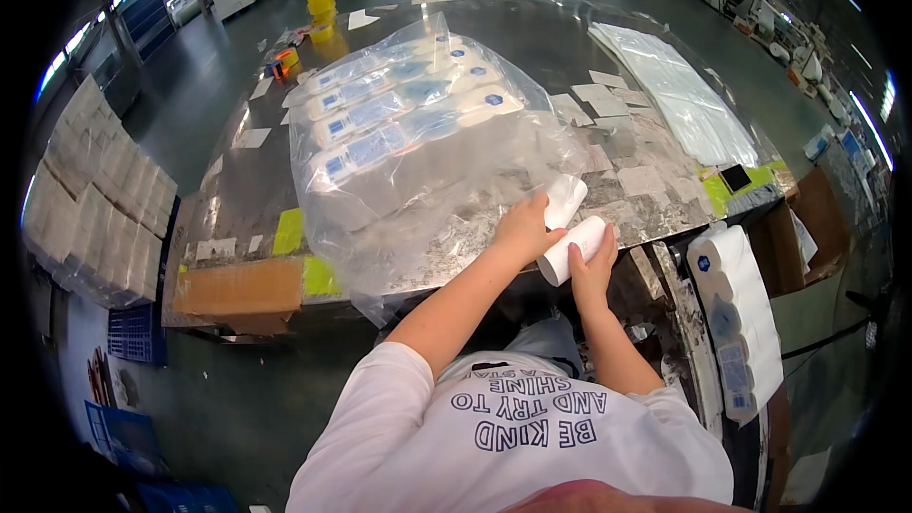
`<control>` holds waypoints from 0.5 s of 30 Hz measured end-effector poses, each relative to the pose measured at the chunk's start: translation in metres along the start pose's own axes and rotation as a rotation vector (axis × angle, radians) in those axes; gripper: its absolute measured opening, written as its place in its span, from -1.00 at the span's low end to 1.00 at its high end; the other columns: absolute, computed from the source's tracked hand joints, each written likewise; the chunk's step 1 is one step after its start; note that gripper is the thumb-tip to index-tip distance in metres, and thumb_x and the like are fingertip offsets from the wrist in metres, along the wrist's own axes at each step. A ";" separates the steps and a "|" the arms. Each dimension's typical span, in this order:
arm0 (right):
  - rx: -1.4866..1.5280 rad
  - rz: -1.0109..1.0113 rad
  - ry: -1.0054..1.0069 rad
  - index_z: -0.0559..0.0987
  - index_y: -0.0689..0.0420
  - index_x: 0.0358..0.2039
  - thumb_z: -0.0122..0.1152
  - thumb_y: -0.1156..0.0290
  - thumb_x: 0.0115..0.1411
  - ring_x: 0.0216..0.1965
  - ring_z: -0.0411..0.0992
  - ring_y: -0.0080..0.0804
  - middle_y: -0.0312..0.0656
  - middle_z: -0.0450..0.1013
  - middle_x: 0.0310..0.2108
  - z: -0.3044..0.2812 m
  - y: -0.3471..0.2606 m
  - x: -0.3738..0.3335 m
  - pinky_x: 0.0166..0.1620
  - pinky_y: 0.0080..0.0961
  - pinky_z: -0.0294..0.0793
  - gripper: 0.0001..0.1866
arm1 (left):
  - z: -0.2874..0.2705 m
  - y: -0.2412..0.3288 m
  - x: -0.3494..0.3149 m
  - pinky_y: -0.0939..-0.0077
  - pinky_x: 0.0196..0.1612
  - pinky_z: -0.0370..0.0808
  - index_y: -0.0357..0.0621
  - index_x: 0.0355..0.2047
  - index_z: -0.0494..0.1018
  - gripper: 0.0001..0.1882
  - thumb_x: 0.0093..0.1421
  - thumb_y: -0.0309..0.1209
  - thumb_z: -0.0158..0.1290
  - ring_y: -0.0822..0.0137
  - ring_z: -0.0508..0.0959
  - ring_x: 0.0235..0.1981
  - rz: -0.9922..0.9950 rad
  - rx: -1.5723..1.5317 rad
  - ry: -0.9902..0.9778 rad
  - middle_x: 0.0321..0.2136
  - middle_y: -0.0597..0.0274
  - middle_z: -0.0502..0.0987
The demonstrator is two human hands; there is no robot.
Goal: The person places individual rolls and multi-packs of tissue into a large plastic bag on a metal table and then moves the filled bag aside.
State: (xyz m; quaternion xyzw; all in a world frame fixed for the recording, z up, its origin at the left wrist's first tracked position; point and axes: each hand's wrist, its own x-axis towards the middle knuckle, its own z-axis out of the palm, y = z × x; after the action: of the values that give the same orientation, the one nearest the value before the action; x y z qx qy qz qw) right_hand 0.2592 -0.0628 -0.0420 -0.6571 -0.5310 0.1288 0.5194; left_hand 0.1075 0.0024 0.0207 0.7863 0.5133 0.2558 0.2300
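My left hand (522,232) is closed on a white paper roll (568,199) at the front edge of the table, its fingertips partly hidden behind the roll. Its thumb reaches a second white roll (576,249), which my right hand (593,271) grips from the right side. The two rolls lie close together, tilted. Just beyond my left hand lies a large clear plastic bag (380,199), holding several wrapped packs of white rolls (370,147) in rows. Its loose film spreads toward my left forearm and hangs over the table edge.
A stack of flat plastic bags (674,90) lies at the table's far right. Paper scraps (600,100) cover the worn tabletop (228,171). Yellow tape rolls (322,8) stand at the far left. Another roll pack (736,323) is at my right; stacked packs (100,199) stand left.
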 end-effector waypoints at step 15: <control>1.202 0.423 -0.565 0.03 0.02 0.33 0.03 0.14 0.18 -0.08 0.44 -0.15 0.02 0.34 0.04 -0.002 -0.118 -0.013 -0.12 -0.27 0.55 -0.25 | -0.051 -0.076 -0.173 0.20 0.12 0.43 -0.13 0.34 0.00 -0.29 0.27 -0.08 -0.16 0.06 0.42 0.12 -0.053 -2.039 -0.449 0.18 -0.13 0.29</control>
State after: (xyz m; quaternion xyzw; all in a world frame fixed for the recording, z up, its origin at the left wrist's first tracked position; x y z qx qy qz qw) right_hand 0.1885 -0.0866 0.0509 -0.2861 -0.3429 0.6648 0.5988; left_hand -0.0363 -0.1253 -0.0166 0.2371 0.0164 0.4106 0.8803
